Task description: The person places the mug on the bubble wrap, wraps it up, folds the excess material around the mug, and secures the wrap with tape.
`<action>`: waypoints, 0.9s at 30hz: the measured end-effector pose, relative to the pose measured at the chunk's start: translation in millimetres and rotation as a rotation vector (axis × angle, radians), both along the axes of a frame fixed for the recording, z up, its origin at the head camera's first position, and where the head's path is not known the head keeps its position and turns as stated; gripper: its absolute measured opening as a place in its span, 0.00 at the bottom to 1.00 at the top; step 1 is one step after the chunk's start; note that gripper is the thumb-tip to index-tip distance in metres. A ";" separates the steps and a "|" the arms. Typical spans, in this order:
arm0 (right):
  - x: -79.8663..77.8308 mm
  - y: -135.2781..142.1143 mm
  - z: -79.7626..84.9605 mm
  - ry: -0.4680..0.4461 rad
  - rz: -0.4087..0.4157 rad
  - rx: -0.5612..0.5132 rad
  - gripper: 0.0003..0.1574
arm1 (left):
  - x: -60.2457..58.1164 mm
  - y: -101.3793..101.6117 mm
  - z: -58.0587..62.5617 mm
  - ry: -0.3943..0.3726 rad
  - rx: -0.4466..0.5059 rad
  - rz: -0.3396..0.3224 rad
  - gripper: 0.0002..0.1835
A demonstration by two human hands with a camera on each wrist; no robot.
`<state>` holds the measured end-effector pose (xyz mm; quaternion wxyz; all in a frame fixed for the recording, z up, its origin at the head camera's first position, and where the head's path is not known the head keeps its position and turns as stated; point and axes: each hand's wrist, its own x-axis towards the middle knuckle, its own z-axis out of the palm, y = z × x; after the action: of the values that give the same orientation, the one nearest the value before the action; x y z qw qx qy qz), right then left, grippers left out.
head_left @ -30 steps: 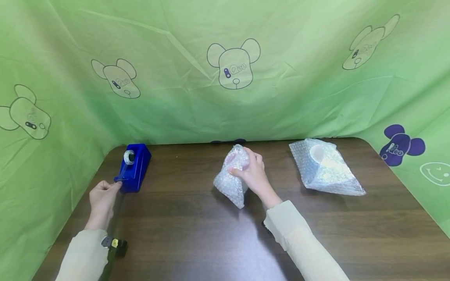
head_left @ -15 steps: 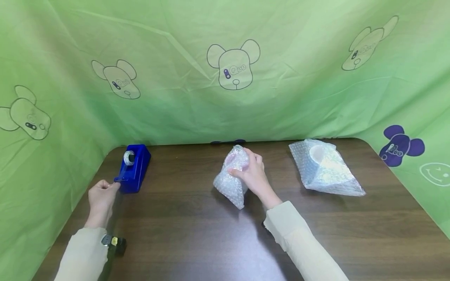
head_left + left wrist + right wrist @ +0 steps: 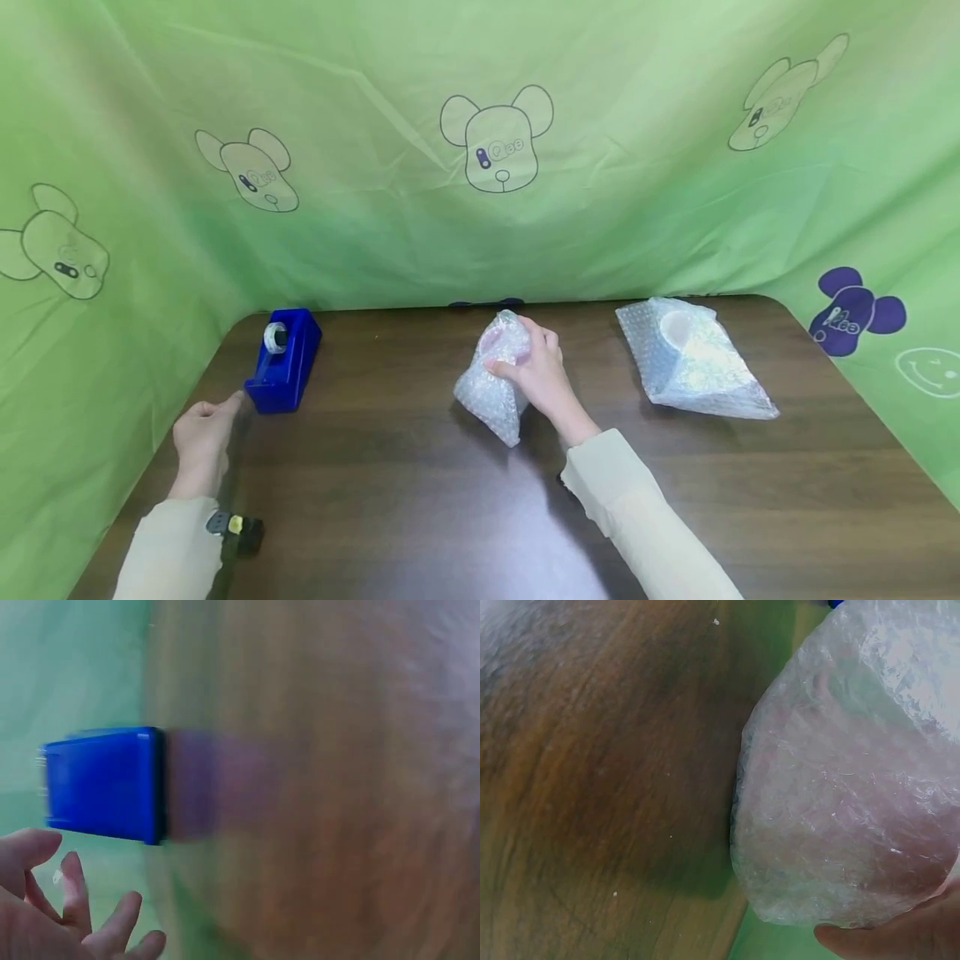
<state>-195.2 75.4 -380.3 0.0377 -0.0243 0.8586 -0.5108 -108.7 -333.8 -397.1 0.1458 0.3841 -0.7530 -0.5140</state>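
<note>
In the head view my left hand (image 3: pixel 201 442) is just left of the near end of a blue tape dispenser (image 3: pixel 288 362), thumb and forefinger close together. A small whitish glint, apparently a piece of clear tape (image 3: pixel 57 877), shows by those fingers in the left wrist view; the other fingers are spread. A roll of tape (image 3: pixel 275 337) sits in the dispenser. Mid-table, my right hand (image 3: pixel 542 367) grips a bubble-wrapped bundle (image 3: pixel 487 392), thumb on its near side and fingers behind. Something pinkish shows through the wrap (image 3: pixel 840 802); its kind is hidden.
A second bubble-wrapped package (image 3: pixel 701 367), with a white round shape inside, lies at the right of the brown wooden table (image 3: pixel 420 500). A green curtain (image 3: pixel 375 242) with bear prints hangs behind and around the table.
My left hand has drawn away from the dispenser's near end, toward the left and slightly toward me. My right hand and the bundle stay where they were.
</note>
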 end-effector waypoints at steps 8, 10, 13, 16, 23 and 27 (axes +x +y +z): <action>-1.8 1.0 2.7 -0.015 0.006 0.010 0.55 | 7.2 27.4 26.2 0.110 0.145 -0.091 0.20; -2.3 1.3 2.7 -0.015 0.008 0.013 0.55 | 6.3 43.0 30.1 0.169 0.171 -0.181 0.16; -3.7 1.9 2.8 -0.017 0.010 0.020 0.55 | 2.3 69.7 34.4 0.237 0.147 -0.345 0.11; -4.6 2.4 4.4 -0.015 0.015 0.041 0.55 | -1.1 97.2 39.6 0.255 0.060 -0.511 0.10; -3.2 2.1 12.7 0.066 -0.010 0.134 0.54 | -12.7 155.0 45.8 0.293 0.044 -0.770 0.13; -2.5 0.4 16.2 0.100 -0.025 0.191 0.54 | -22.2 183.6 44.2 0.334 0.089 -0.856 0.09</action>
<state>-197.7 75.8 -364.1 -0.0095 -0.0355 0.9043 -0.4253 -130.8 -150.3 -352.9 0.0231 -0.0434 -0.7873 -0.6146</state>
